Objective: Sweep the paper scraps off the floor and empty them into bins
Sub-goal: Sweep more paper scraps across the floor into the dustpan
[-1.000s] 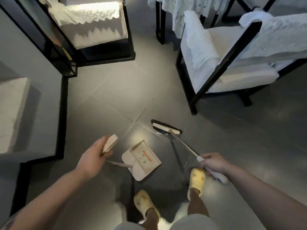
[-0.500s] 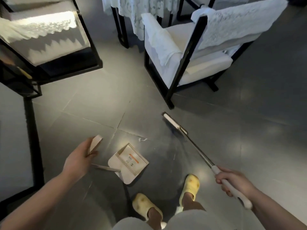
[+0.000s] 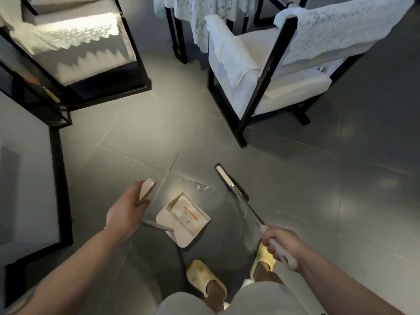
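Both hands grip: left hand (image 3: 127, 210) the dustpan (image 3: 185, 220) handle, right hand (image 3: 283, 243) the broom (image 3: 229, 181), one paper scrap (image 3: 202, 188) at centre frame between them

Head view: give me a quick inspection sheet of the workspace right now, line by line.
Surface: dark tiled floor, pale grout lines.
Job's things: one paper scrap lies just beyond the dustpan; broom head is on the floor right of it; no bin in view.
Clutter: nothing seen.
Hands: left hand grips the dustpan's handle top; right hand grips the broom handle.
Cables: nothing seen.
Surroundings: black-framed armchair with lace covers ahead right; another cushioned seat ahead left; yellow slippers below.
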`<state>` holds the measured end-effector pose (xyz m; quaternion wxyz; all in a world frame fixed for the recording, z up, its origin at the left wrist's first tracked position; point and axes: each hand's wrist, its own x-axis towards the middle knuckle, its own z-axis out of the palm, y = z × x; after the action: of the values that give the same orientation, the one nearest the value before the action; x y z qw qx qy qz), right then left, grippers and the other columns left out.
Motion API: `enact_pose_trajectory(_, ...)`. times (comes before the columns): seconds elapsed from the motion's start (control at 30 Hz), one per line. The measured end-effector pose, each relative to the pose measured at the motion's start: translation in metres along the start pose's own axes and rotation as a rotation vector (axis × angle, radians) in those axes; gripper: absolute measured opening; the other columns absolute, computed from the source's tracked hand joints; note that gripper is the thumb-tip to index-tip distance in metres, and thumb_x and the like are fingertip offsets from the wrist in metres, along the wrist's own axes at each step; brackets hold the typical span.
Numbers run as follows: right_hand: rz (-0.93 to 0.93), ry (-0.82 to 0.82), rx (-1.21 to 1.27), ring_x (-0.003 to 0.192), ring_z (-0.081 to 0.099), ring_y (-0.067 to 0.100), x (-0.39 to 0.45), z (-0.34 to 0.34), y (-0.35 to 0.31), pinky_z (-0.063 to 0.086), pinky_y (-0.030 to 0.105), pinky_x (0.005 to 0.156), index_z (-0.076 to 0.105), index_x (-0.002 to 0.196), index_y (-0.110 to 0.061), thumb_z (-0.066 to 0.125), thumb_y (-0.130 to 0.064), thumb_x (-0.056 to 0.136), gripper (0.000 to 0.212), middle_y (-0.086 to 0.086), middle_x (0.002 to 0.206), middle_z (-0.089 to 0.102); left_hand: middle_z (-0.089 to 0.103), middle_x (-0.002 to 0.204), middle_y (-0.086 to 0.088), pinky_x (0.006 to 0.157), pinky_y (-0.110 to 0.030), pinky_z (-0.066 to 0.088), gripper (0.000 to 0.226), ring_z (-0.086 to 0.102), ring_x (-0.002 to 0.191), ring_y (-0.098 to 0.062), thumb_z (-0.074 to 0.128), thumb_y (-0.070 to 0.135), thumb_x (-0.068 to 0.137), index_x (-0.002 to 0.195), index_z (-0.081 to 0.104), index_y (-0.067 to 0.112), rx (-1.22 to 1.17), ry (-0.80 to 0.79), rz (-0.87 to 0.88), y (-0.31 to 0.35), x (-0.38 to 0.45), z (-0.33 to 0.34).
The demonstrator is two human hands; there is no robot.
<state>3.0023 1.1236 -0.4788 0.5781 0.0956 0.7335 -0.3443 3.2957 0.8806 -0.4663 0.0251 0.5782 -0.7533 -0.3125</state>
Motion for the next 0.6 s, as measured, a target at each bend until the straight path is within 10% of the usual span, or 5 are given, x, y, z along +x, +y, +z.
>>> enact_pose_trajectory(0.2, -0.014, -0.213, -0.339, 0.037, 0.046, 0.01, -0.001, 0.031, -0.019, 0.034, 0.017, 0.034, 0.062, 0.124, -0.019, 0.057, 0.002, 0.082, 0.047, 0.008, 0.064, 0.056, 0.062, 0.115, -0.004, 0.074, -0.035, 0.04, 0.04, 0.062, 0.105, -0.033, 0.06, 0.02, 0.095, 0.132, 0.047, 0.025, 0.007, 0.018, -0.067, 0.01, -0.003, 0.005)
enact_pose_trajectory(0.6, -0.057, -0.31, -0.425, 0.036, 0.041, 0.014, -0.056, -0.002, -0.039, 0.031, 0.015, 0.031, 0.06, 0.121, -0.024, 0.066, -0.007, 0.056, 0.068, 0.01, 0.061, 0.057, 0.06, 0.116, 0.001, 0.071, -0.031, 0.038, 0.04, 0.061, 0.105, -0.026, 0.055, 0.02, 0.098, 0.135, 0.045, 0.028, 0.025, 0.039, -0.085, 0.023, -0.017, 0.007)
